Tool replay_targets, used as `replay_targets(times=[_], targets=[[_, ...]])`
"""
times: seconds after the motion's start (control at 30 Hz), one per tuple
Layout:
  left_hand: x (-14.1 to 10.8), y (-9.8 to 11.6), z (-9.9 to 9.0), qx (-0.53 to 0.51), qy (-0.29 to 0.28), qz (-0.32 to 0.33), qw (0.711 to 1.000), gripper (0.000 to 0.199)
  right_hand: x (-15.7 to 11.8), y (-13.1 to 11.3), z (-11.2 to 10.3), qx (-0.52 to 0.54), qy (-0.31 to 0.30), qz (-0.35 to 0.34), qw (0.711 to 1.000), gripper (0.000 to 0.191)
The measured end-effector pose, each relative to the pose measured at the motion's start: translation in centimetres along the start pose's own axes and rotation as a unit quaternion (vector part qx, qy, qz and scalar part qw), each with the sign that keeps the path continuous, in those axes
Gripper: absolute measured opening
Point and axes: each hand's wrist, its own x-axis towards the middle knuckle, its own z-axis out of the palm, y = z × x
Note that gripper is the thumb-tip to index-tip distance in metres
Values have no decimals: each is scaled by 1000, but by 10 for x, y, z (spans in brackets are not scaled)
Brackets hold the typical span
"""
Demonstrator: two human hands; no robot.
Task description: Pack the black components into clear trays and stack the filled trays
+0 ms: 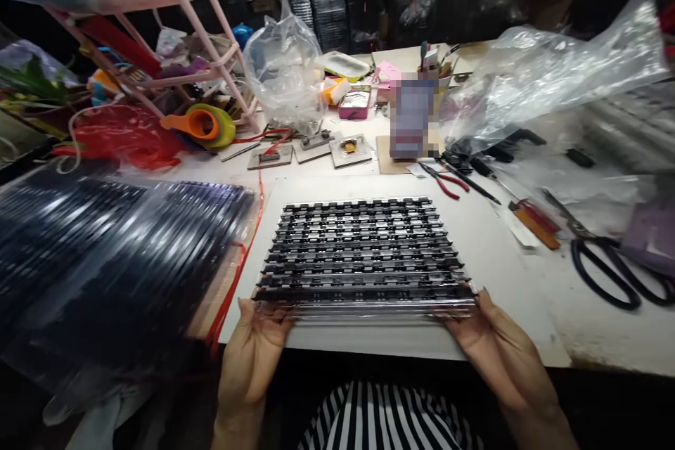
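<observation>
A clear plastic tray (363,308) with rows of long black plastic strips (358,249) is in front of me, over the white work board. At its near left corner, my left hand (258,344) grips the edge, thumb on the side and fingers underneath. My right hand (498,344) holds the near right corner in the same way. The fingertips of both hands are partly hidden under the tray, seen through its clear edge. Whether the tray's far side rests on the board, I cannot tell.
Plastic-wrapped black trays (121,246) are stacked at left beside a red cord (232,288). Red-handled pliers (448,181), a screwdriver (498,183) and large scissors (606,260) lie at right. Behind stand a pink rack (211,21), small metal blocks (316,144) and clear plastic bags (553,77).
</observation>
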Motion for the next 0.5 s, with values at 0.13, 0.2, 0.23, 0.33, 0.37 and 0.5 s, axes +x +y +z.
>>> replay_targets(times=[0.13,0.2,0.23,0.33,0.37,0.5], targets=[[4,4,-8,-23,5,-18,1000,43,0,1,0,18,-40,-2,999,28],[6,5,-8,-29,24,-18,999,45,1,1,-1,20,-52,-4,998,27],[7,4,-7,-28,38,-16,999,45,1,1,-1,21,-55,-4,998,27],[10,2,4,-9,93,10,996,45,2,1,-1,19,-52,-8,998,26],[10,0,8,-1,110,20,994,45,3,1,-1,17,-49,-10,999,25],[10,-4,25,26,142,34,989,42,4,1,0,20,-55,-16,998,24]])
